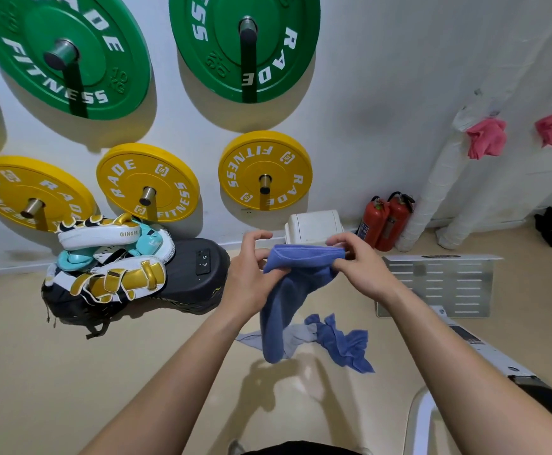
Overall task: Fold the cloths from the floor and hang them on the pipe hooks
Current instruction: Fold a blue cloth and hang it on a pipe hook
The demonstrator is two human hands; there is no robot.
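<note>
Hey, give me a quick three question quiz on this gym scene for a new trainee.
1. True or false: the left hand and right hand both hold the raised blue cloth.
2. How many pink cloths hang up at the white pipes?
3. What stands on the floor beside the pipes? A) red fire extinguishers B) a bucket C) a ladder
Key: 1 true; 2 two; 3 A

White wall [383, 77] w/ green plates [215, 14] up top, yellow plates [281, 178] below, all on pegs. Beige floor [71, 372], bit glossy. Two red extinguishers [388, 221] next to white bin [314, 224]. Slotted metal panel [442, 284] lies nearby. Boxing pads [110, 277] piled under the yellow plates.
</note>
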